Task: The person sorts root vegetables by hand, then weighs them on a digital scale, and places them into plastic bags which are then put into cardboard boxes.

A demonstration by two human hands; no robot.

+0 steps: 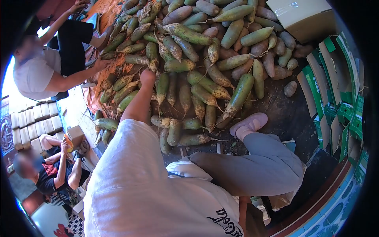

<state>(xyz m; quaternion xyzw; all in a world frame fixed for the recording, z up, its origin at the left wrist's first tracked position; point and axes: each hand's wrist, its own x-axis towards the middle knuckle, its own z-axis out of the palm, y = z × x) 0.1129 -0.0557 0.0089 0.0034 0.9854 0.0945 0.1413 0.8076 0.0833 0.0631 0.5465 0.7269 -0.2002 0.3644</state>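
Observation:
My left hand (148, 76) reaches into a large heap of long, muddy green radishes (188, 33). Its back faces me and the fingers look curled; whatever they hold, if anything, is hidden. Just right of it lies a green radish (162, 87), and another radish (152, 53) lies just beyond the knuckles. Nearer my body, a short green radish (174, 132) lies among several loose ones. A bigger green radish (239, 96) rests in front of my shoe. The upper part of my right arm (243, 215) shows at the bottom edge; the hand is not visible.
A cardboard box (304, 17) stands behind the heap at right. Flattened green-and-brown cartons (335, 79) lean along the right side. One person (43, 67) sits at upper left with a hand by the radishes; another person (59, 170) sits lower left near stacked boxes (35, 122).

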